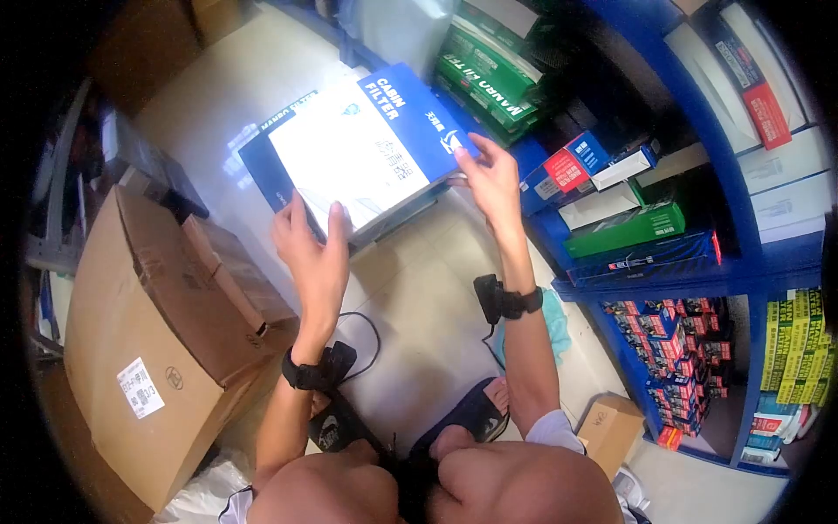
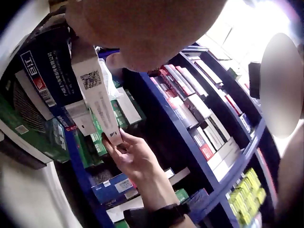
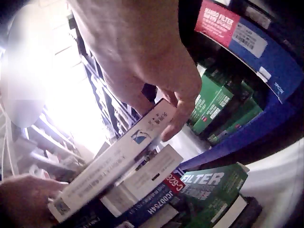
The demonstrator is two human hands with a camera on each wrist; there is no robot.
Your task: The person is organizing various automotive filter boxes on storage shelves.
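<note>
Left hand (image 1: 314,258) and right hand (image 1: 491,179): grips clamped on cabin filter box (image 1: 336,148), at near edge and right corner. Floor (image 1: 393,306) visible between box and feet (image 1: 476,419).

black strapped wrist cameras (image 1: 508,300) | thin black cable (image 1: 379,337) | white sleeve (image 1: 556,431) | dark open-toed slides (image 1: 464,414), pale logo (image 1: 329,431)

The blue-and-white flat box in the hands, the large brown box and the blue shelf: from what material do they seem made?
Blue-and-white box: likely thin cardboard, smooth, with crisp print and straight edges.
Large brown box: matt cardboard, probably corrugated, with creased flaps.
Blue shelf: perhaps painted metal, evenly coloured; uncertain.
</note>
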